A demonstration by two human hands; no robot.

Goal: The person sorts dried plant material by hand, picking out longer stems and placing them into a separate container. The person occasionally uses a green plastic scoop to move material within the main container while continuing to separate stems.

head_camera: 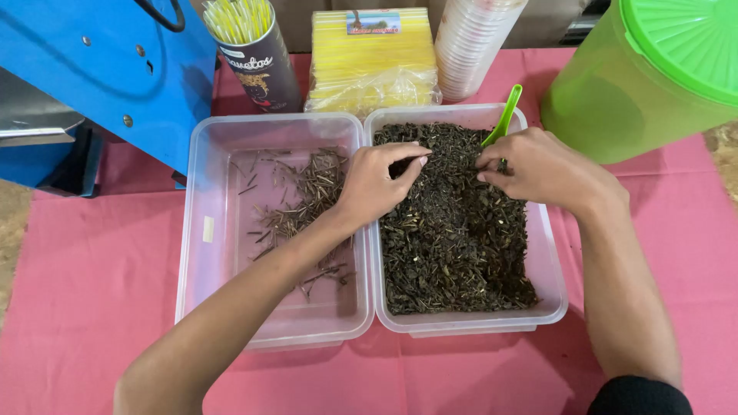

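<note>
Two hands over right tub [552, 253] of dried leaves [453, 238]: left hand [377, 184] pinched on stem, right hand [538, 165] pinching too, contents unclear. Lift stems cleanly; drop into stem tub [196, 230] left of it.

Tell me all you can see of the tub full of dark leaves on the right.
The right tub is a clear plastic rectangle with rounded corners, side by side with a similar tub on a pink cloth. Dark dried leaves and twigs nearly cover its bottom. A green scoop leans in its far corner. Both hands, left and right, pick among the leaves.
</note>
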